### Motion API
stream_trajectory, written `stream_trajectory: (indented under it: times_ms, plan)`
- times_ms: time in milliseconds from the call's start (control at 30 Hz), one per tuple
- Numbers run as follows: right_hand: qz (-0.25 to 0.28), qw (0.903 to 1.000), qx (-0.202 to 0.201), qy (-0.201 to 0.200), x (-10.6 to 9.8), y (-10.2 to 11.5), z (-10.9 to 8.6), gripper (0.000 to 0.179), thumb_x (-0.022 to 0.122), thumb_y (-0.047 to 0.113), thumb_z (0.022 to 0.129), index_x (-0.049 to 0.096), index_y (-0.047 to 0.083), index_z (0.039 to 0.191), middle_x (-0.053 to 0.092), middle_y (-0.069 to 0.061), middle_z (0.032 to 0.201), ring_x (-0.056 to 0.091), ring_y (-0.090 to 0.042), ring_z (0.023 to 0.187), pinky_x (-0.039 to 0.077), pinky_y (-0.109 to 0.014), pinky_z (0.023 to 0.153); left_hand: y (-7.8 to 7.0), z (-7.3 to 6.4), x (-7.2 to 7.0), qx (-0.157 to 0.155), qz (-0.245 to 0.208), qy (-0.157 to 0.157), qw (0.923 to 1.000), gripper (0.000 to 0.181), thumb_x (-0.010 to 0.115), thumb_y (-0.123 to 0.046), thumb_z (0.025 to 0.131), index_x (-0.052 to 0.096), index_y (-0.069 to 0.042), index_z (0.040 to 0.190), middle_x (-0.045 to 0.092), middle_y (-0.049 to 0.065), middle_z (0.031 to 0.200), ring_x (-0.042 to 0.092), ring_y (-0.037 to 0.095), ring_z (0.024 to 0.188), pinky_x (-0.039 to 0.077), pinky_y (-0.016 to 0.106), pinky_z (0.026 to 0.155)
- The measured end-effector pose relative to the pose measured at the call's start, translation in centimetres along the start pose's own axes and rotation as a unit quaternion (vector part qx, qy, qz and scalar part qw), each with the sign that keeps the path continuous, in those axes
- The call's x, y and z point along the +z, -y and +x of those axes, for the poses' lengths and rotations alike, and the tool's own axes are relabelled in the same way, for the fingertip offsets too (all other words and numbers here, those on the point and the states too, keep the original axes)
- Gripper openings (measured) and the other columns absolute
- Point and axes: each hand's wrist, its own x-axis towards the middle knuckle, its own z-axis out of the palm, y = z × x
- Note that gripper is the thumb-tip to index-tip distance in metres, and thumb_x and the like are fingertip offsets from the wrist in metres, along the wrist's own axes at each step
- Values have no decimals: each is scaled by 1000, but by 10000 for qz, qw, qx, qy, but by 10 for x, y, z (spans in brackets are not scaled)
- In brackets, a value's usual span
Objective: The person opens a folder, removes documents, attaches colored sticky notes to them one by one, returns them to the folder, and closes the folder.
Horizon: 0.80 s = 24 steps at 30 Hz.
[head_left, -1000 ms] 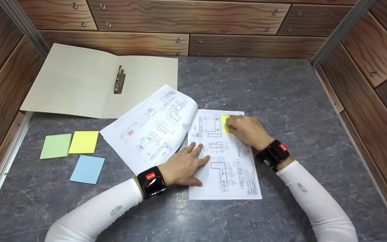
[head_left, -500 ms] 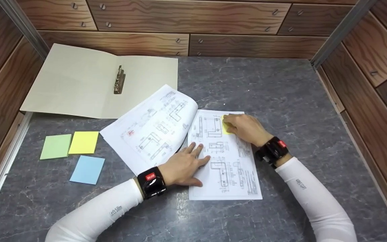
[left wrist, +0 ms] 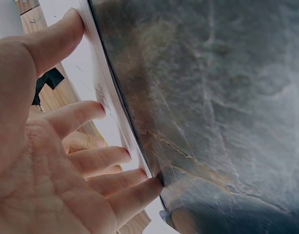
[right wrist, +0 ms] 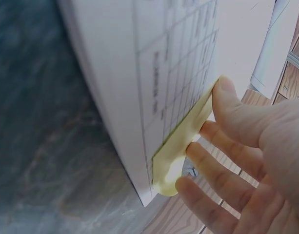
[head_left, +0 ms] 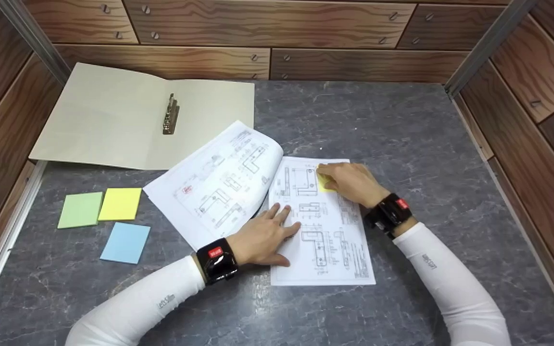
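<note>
My left hand (head_left: 262,239) lies with spread fingers on the printed technical drawings, its fingertips near the left edge of the right-hand sheet (head_left: 289,269). In the left wrist view the thumb and fingertips rest on the paper close to its edge. Near that sheet's top right, my right hand (head_left: 354,182) presses its fingertips on a yellow sticky note (right wrist: 176,151). Most of the note is under the hand in the head view. The right wrist view shows one end of the note curling up off the page, with the fingers fairly straight against it.
A turned-over sheet (head_left: 219,182) curves up at the left and overlaps the open cream folder (head_left: 104,115), which has a metal clip (head_left: 171,115). Green (head_left: 80,210), yellow (head_left: 119,204) and blue (head_left: 125,242) sticky note pads lie on the left. Wood-patterned walls enclose the table.
My right fingertips have slid slightly left and up over the yellow sticky note, covering more of its top. The left hand and the papers have stayed in place.
</note>
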Motion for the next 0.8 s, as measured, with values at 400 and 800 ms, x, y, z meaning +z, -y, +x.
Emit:
stream_trajectory:
  times_ms: [400, 800]
  plan:
    - [-218, 9997, 1, -118, 1, -4, -6, 33, 77, 24, 94, 69, 19, 125, 71, -6, 131, 70, -27, 79, 55, -42, 57, 0, 0, 1, -47, -56, 44, 10000, 88, 77, -61, 85, 51, -14, 154, 36, 30, 159, 36, 51, 145, 38, 52, 119]
    - [-259, 9990, 326, -160, -1, -19, -18, 47, 82, 32, 88, 69, 18, 131, 73, -8, 126, 72, -31, 87, 56, -45, 60, 1, -1, 1, -59, -101, 16, 9999, 88, 77, -61, 85, 51, -14, 154, 36, 30, 159, 36, 51, 145, 37, 52, 119]
